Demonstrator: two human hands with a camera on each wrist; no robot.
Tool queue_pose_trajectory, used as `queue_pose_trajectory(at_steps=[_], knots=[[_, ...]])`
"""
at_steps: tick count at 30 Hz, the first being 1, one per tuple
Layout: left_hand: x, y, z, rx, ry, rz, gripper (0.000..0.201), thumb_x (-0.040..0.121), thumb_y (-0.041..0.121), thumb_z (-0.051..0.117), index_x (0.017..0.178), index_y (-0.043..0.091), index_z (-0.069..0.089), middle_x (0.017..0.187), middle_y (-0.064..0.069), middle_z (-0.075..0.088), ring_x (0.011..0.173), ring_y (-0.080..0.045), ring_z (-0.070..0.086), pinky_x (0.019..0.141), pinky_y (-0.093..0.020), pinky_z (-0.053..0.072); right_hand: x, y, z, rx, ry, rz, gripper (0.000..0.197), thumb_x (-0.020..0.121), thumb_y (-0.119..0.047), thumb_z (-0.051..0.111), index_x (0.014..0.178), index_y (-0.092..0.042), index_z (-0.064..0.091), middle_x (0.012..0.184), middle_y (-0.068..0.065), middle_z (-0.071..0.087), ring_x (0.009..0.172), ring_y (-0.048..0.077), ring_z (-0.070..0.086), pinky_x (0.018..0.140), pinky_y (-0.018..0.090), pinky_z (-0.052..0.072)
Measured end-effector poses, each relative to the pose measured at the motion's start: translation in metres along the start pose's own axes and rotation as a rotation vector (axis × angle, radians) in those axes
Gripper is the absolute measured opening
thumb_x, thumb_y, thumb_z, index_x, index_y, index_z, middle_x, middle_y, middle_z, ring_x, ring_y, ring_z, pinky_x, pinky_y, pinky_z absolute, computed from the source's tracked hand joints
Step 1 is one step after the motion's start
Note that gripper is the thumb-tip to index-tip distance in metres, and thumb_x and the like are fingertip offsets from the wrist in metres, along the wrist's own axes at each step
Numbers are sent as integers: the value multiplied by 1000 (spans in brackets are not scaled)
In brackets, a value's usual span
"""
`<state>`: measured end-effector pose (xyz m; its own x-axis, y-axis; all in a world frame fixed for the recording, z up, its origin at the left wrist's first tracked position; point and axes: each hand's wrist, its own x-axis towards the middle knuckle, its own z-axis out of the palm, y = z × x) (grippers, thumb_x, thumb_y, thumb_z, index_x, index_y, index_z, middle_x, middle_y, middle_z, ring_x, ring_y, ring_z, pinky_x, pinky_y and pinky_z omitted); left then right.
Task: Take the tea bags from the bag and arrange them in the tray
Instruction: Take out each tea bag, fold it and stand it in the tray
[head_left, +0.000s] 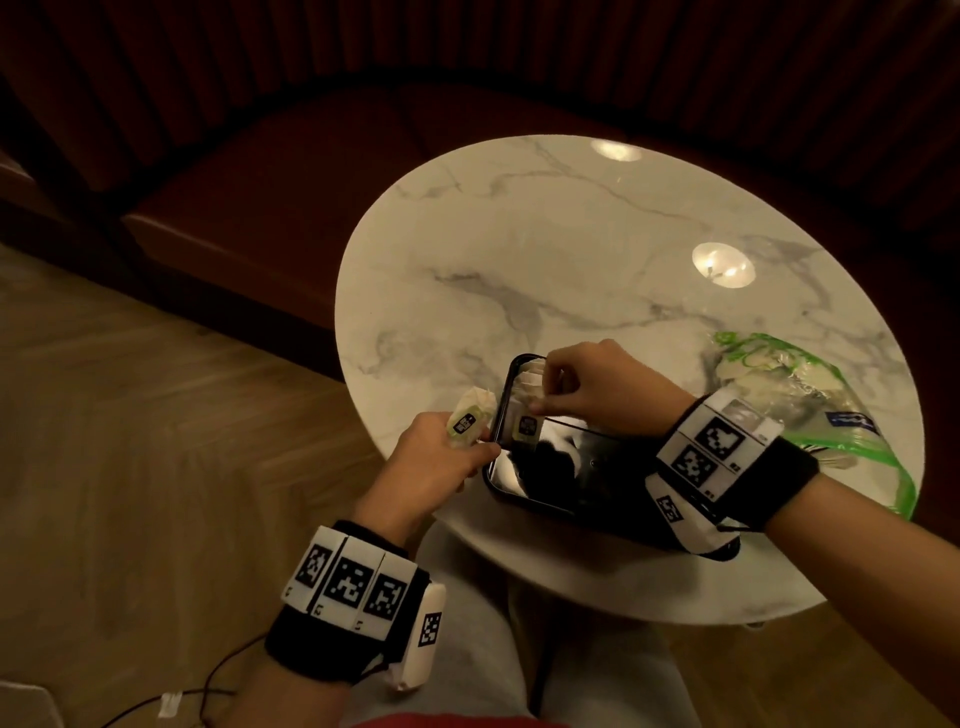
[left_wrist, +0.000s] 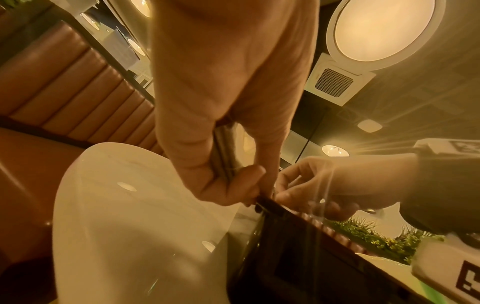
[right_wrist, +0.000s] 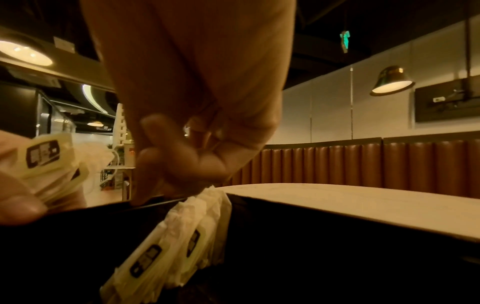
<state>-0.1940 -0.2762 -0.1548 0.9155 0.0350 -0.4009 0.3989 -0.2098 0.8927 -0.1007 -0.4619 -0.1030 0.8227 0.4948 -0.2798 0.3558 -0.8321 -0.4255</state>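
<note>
The right hand pinches a pale paper tea bag upright at the glossy black rectangular tray's far-left corner. Just left, outside the tray's rim, the left hand grips a small stack of spare tea bags.

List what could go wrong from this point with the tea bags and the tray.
The left hand grips a loose stack of tea bags beside the tray; some might slip out.
The right hand pinches a bag among the standing row at the tray's far end; it could topple neighbours.
</note>
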Motion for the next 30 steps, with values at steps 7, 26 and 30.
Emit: queue_pose_trajectory(at_steps=[7,26,30], knots=[[0,-1,2,11,9,1,7,84,11,73,87,8,67,67,-5,62,63,-20,57,58,-30,46,-7,-4,6,-148,-521,-34,33,92,-27,61,125,-29,62,100,-10,68,77,16,70,65,31,61],[-3,9,-8,-32,-3,58,15,77,16,81,85,11,69,69,1,65,61,-8,59,52,-22,47,-13,-22,-4,191,-113,-216,12,90,-24,68,100,-19,72,77,-10,64,57,0,58,59,14,46],[-9,20,-9,-47,-72,121,17,79,11,78,86,21,66,75,7,67,61,-1,62,53,-19,49,-19,-42,-8,348,58,-330,15,87,-22,72,101,-19,70,81,-3,66,63,7,57,61,19,47]])
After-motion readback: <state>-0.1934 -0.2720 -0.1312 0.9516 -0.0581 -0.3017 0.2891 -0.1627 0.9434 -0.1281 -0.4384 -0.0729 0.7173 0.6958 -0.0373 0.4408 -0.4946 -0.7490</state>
